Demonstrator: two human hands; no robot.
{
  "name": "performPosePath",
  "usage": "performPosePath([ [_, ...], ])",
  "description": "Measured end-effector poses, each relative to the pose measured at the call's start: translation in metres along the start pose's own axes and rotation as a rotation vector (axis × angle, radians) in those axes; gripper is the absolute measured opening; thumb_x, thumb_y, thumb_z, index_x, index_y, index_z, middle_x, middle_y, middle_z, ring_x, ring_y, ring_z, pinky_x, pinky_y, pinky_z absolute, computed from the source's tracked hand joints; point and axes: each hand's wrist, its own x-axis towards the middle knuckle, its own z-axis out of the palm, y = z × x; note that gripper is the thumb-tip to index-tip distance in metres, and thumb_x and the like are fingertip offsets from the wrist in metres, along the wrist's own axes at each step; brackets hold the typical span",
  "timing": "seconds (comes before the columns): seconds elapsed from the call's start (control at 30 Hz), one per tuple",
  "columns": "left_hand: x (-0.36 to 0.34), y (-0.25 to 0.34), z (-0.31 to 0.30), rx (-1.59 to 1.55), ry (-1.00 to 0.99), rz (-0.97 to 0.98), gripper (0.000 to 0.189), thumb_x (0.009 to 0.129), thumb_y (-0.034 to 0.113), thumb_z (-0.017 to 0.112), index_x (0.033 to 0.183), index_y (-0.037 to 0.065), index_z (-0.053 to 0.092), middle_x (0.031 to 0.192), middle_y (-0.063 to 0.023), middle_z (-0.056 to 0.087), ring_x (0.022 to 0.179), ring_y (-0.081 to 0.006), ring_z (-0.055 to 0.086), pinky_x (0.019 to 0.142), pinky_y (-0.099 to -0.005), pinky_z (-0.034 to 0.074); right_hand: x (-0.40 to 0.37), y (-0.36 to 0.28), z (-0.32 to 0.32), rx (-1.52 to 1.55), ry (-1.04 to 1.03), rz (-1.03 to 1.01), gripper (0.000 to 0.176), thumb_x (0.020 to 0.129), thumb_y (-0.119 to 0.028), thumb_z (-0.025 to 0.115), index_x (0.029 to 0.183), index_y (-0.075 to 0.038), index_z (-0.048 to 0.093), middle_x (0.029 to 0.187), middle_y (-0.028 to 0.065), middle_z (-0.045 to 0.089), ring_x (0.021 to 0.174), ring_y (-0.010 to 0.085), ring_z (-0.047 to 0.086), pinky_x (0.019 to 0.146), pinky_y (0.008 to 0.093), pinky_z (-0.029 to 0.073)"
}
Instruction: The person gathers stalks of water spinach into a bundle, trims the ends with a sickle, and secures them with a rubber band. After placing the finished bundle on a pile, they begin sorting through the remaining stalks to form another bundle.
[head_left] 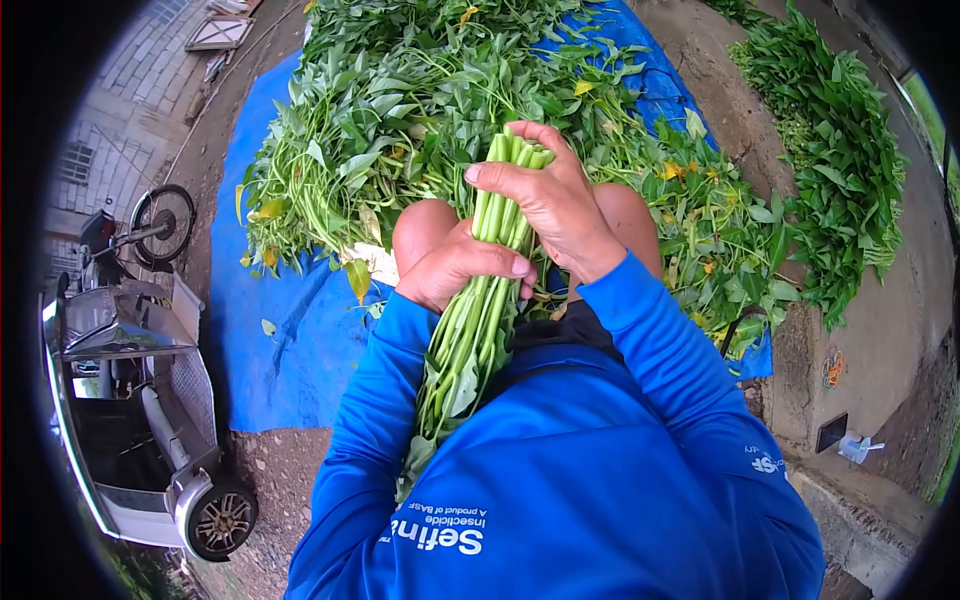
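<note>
A bundle of water spinach [482,310] stands in front of my chest, its cut stem ends up and its leaves hanging down against my shirt. Around the middle of the stems my left hand [465,264] is closed, thumb across the front. My right hand [560,195] is closed round the top, with thumb and forefinger near the cut ends. Beyond my knees lies a big heap of loose water spinach [400,110], some leaves yellow, on a blue tarp [290,350].
To the right, a row of leafy green bundles [835,170] lies on concrete. A motorcycle with a sidecar [140,400] is parked at the left. A small white plastic container [856,447] sits near the concrete edge at the lower right.
</note>
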Motion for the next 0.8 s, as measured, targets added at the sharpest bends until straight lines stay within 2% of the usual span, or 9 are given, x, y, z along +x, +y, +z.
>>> performPosePath([
  [0.03, 0.000, -0.002, -0.005, -0.100, -0.014, 0.020, 0.049, 0.082, 0.014, 0.080, 0.125, 0.001, 0.061, 0.094, -0.0122, 0.069, 0.083, -0.0245, 0.070, 0.077, -0.0378, 0.058, -0.001, -0.010, -0.004, -0.058, -0.124, 0.069, 0.092, 0.087, -0.023, 0.088, 0.157, 0.003, 0.034, 0.125, 0.0231, 0.065, 0.111, 0.0256, 0.068, 0.093, 0.0407, 0.059],
  [0.1, -0.005, 0.000, -0.009, -0.054, 0.012, 0.074, 0.058, 0.078, 0.023, 0.081, 0.127, 0.000, 0.059, 0.090, -0.0125, 0.066, 0.079, -0.0244, 0.068, 0.074, -0.0362, 0.058, 0.018, -0.013, -0.027, -0.344, -0.119, -0.323, 0.095, 0.090, -0.027, 0.086, 0.163, -0.004, 0.029, 0.140, 0.0245, 0.058, 0.129, 0.0294, 0.058, 0.101, 0.0440, 0.056],
  [0.17, -0.006, -0.003, -0.008, -0.051, 0.028, 0.083, 0.064, 0.075, 0.030, 0.080, 0.127, -0.002, 0.058, 0.087, -0.0133, 0.064, 0.076, -0.0246, 0.067, 0.071, -0.0353, 0.056, 0.010, -0.038, -0.039, -0.498, -0.196, -0.494, 0.073, 0.093, -0.027, 0.081, 0.159, -0.018, 0.050, 0.161, 0.0201, 0.045, 0.152, 0.0367, 0.037, 0.116, 0.0512, 0.046],
  [0.3, 0.004, -0.009, -0.011, -0.098, -0.038, 0.041, 0.068, 0.074, 0.033, 0.080, 0.128, -0.002, 0.057, 0.087, -0.0128, 0.062, 0.074, -0.0237, 0.063, 0.069, -0.0348, 0.055, 0.011, -0.077, -0.038, -1.118, -0.542, -0.898, 0.021, 0.093, -0.022, 0.076, 0.110, -0.011, 0.081, 0.158, 0.0170, 0.050, 0.146, 0.0405, 0.045, 0.121, 0.0521, 0.039],
  [0.43, 0.009, -0.012, -0.009, -0.124, -0.060, 0.081, 0.075, 0.072, 0.039, 0.082, 0.129, -0.002, 0.056, 0.090, -0.0122, 0.058, 0.074, -0.0224, 0.061, 0.065, -0.0342, 0.053, 0.026, -0.073, -0.046, -1.222, -0.574, -0.922, 0.024, 0.096, -0.031, 0.076, 0.103, -0.007, 0.076, 0.141, 0.0167, 0.061, 0.137, 0.0388, 0.052, 0.114, 0.0504, 0.045],
  [0.53, 0.011, -0.015, -0.004, -0.107, -0.064, 0.093, 0.080, 0.070, 0.043, 0.084, 0.128, -0.003, 0.055, 0.085, -0.0114, 0.059, 0.070, -0.0220, 0.060, 0.063, -0.0333, 0.052, 0.030, -0.059, -0.040, -1.184, -0.579, -0.664, 0.030, 0.097, -0.036, 0.076, 0.101, -0.007, 0.076, 0.135, 0.0164, 0.062, 0.130, 0.0372, 0.058, 0.110, 0.0481, 0.048],
  [0.67, 0.008, -0.014, -0.025, -0.143, -0.159, 0.087, 0.067, 0.077, 0.030, 0.083, 0.130, -0.001, 0.056, 0.088, -0.0113, 0.061, 0.079, -0.0249, 0.063, 0.073, -0.0373, 0.054, 0.031, -0.040, -0.038, -0.808, -0.353, -0.695, 0.052, 0.100, -0.046, 0.074, 0.138, -0.012, 0.067, 0.133, 0.0128, 0.065, 0.131, 0.0300, 0.061, 0.106, 0.0458, 0.053],
  [0.7, 0.004, -0.013, -0.026, -0.154, -0.143, 0.110, 0.068, 0.076, 0.029, 0.083, 0.130, -0.002, 0.056, 0.088, -0.0111, 0.061, 0.078, -0.0249, 0.063, 0.072, -0.0372, 0.054, 0.028, -0.039, -0.036, -0.512, -0.226, -0.514, 0.083, 0.093, -0.061, 0.077, 0.148, -0.003, 0.056, 0.139, 0.0202, 0.064, 0.131, 0.0317, 0.061, 0.105, 0.0456, 0.054],
  [0.8, -0.004, -0.007, -0.025, -0.120, -0.028, 0.217, 0.069, 0.071, 0.027, 0.083, 0.126, -0.004, 0.056, 0.082, -0.0119, 0.060, 0.070, -0.0257, 0.062, 0.066, -0.0379, 0.054, 0.011, -0.040, -0.066, -0.292, -0.101, -0.172, 0.083, 0.099, -0.048, 0.076, 0.158, -0.001, 0.043, 0.144, 0.0220, 0.060, 0.138, 0.0316, 0.058, 0.110, 0.0469, 0.052],
])
